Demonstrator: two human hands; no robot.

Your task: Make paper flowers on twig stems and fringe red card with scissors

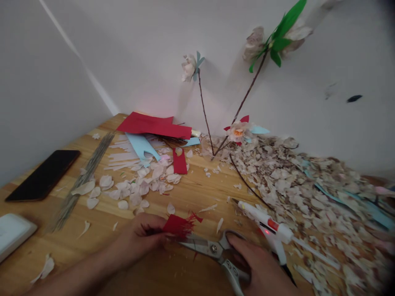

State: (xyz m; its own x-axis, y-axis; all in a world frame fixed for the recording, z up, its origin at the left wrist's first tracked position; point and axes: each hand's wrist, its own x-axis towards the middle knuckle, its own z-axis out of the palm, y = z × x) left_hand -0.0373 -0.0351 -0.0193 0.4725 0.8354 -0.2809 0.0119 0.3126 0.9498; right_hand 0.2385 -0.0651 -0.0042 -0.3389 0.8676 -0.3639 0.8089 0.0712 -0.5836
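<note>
My left hand (140, 240) pinches a small piece of red paper (177, 225) with a fringed right edge, just above the wooden table (191, 193). My right hand (262, 267) has its fingers through the handles of a pair of metal scissors (212, 248), whose blades point left and meet the red paper's lower edge. A white hot glue gun (268, 226) with a red light lies on the table just right of the scissors.
A heap of pale petals (296, 176) covers the right side. Paper flowers on thin stems (203, 107) lean against the wall. Red sheets (154, 124), a blue cut-out (140, 146), a bundle of wires (83, 176), a black phone (45, 173) and a white object (12, 232) lie left.
</note>
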